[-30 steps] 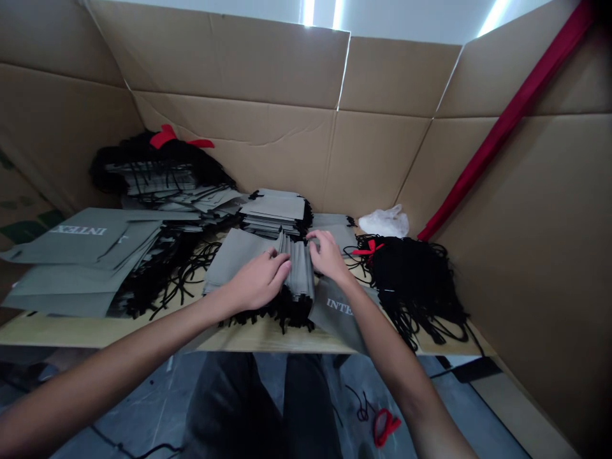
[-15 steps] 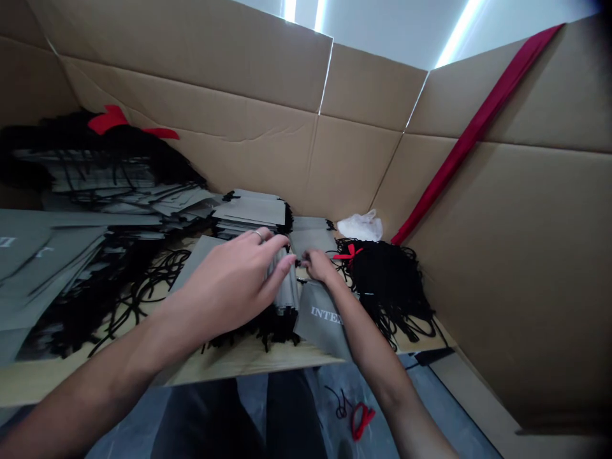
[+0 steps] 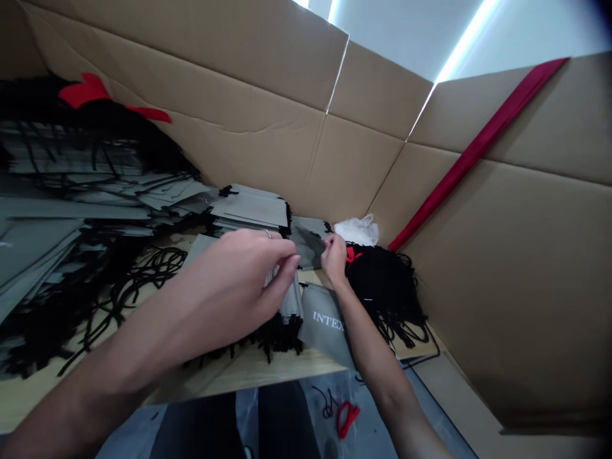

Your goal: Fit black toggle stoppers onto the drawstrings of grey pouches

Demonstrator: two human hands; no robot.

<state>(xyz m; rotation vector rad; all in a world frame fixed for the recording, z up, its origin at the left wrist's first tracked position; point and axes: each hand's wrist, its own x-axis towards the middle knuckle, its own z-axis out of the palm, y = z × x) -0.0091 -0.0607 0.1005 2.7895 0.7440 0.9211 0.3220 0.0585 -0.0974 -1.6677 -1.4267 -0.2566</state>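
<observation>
Your left hand (image 3: 239,274) is pinching narrowly over a stack of grey fabric bags (image 3: 291,307) with black cord ends — nothing is clearly showing in its grip. Your right hand (image 3: 335,258) is curling beyond; its hold I cannot tell. You are seemingly working midway: heaped corded grey bags (image 3: 115,191) are lying leftward, a thick black cord bundle (image 3: 382,280) rightward.

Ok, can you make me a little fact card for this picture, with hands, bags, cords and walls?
Left hand: above the front stack of gray bags, finger and thumb close together
Right hand: near the black cords
Holding: too unclear to tell
Printed bag: says INTEX, partly behind the right arm
Cords: heaped on the right, with a red ribbon
Walls: cardboard, with a dark red strip slanting across the right side
</observation>
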